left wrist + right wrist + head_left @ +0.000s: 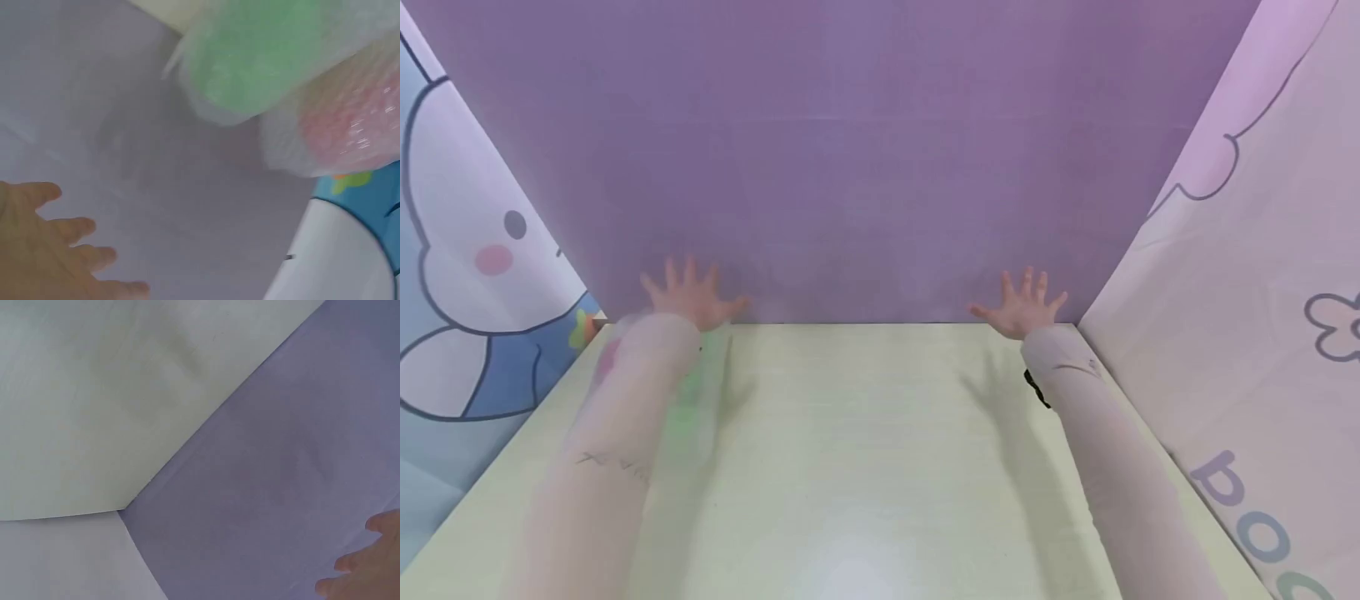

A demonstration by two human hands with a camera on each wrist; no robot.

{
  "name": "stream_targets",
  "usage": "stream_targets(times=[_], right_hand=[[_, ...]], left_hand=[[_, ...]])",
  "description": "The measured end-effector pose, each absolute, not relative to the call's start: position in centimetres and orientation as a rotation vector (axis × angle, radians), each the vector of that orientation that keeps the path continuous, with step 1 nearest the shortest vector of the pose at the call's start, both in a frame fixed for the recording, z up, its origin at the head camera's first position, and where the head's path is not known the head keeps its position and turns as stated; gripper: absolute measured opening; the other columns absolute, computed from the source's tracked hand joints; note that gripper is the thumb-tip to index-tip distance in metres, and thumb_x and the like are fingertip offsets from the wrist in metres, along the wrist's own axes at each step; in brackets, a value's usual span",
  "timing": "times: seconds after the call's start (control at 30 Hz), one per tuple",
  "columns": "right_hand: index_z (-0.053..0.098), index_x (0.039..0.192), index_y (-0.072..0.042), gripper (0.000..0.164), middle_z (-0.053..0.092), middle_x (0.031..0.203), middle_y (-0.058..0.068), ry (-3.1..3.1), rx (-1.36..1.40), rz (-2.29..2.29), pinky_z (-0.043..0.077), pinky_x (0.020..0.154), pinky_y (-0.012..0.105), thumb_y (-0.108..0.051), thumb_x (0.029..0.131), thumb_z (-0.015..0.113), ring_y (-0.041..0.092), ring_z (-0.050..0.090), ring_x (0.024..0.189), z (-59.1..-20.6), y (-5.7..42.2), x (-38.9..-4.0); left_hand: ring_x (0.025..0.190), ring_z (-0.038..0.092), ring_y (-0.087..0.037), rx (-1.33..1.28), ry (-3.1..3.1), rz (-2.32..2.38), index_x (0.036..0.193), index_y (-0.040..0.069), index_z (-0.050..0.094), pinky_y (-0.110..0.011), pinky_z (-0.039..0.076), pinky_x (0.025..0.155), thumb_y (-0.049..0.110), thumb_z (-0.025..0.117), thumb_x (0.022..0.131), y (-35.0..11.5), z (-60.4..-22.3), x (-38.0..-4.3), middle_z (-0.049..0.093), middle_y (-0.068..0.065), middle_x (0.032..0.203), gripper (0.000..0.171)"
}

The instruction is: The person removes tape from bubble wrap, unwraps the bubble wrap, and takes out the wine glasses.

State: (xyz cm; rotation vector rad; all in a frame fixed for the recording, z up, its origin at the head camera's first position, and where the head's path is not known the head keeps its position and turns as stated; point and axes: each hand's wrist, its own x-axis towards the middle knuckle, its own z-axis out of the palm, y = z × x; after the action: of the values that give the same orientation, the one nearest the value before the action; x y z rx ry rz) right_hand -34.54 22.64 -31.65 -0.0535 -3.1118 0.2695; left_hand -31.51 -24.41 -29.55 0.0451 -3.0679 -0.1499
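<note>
My left hand [692, 298] is raised at the table's far side with its fingers spread, and nothing is in it. Likewise my right hand [1022, 308] has its fingers fanned out and holds nothing. Two things in clear, crinkled plastic, one green [256, 56] and one pink [350, 119], show in the left wrist view, apart from the left fingers. In the head view they lie by the left forearm, which partly covers them; their kind cannot be told. Only the right fingertips [375, 525] enter the right wrist view.
A pale table [850, 417] runs back to a purple panel [880, 167]. Printed cloth walls stand on both sides, the left [460, 250] with a cartoon figure, the right [1247, 333] with letters and a flower. A black strap [1037, 388] shows at the right sleeve.
</note>
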Motion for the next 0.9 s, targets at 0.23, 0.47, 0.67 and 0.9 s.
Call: stream_targets(times=[0.23,0.47,0.67,0.9], right_hand=[[0.013,0.147,-0.008,0.093,0.001,0.151,0.026,-3.03,0.061,0.272,0.001,0.102,0.073,-0.068,0.082,0.041,0.044,-0.005,0.138,-31.2,22.4,-33.7],[0.024,0.143,-0.001,0.082,0.026,0.144,0.027,-2.944,0.243,0.255,0.021,0.102,0.067,-0.056,0.087,0.046,0.044,0.017,0.134,-31.3,21.5,-31.9],[0.025,0.141,0.005,0.077,0.032,0.141,0.027,-2.889,0.36,0.345,0.026,0.105,0.06,-0.045,0.089,0.051,0.045,0.024,0.131,-32.4,21.4,-29.8],[0.026,0.142,0.003,0.073,0.032,0.142,0.026,-2.907,0.39,0.467,0.031,0.103,0.058,-0.04,0.09,0.053,0.043,0.026,0.131,-34.3,21.6,-27.6]], left_hand=[[0.136,-0.004,-0.048,-0.109,-3.056,-0.125,0.144,-0.001,0.02,-0.068,-0.003,0.105,0.047,0.046,0.09,-23.5,-27.7,-30.6,0.002,-0.03,0.149,0.077],[0.136,0.007,-0.046,-0.168,-2.957,-0.171,0.141,-0.002,0.024,-0.069,0.018,0.103,0.035,0.051,0.089,-22.3,-27.7,-27.6,0.014,-0.029,0.148,0.069],[0.13,0.023,-0.047,-0.299,-2.852,-0.284,0.139,-0.006,0.026,-0.063,0.025,0.104,0.03,0.053,0.088,-21.5,-29.2,-24.9,0.027,-0.031,0.142,0.069],[0.121,0.039,-0.045,-0.387,-2.759,-0.377,0.134,-0.008,0.037,-0.058,0.034,0.101,0.027,0.053,0.088,-20.8,-32.1,-22.4,0.042,-0.028,0.134,0.06]])
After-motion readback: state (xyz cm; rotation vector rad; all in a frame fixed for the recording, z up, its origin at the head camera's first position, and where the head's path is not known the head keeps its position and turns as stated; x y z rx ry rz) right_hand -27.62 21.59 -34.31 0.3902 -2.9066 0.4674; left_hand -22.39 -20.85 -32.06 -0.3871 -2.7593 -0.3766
